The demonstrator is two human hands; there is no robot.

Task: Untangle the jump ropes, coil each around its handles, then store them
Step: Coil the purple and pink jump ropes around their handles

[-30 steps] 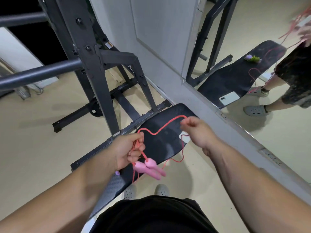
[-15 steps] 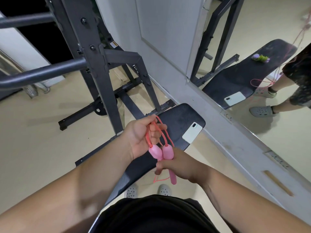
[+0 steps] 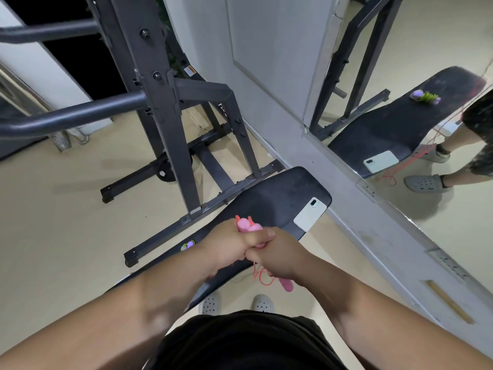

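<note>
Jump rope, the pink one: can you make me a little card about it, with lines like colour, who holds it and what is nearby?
thing: pink handles with a red cord
left grip: curled round the handles' upper ends
right grip: curled round them lower down; one pink tip pokes out below
cord: a small loop hangs under the hands
underneath: black bench
on the bench: white phone; purple-and-green bundle, mostly hidden by the arm
</note>
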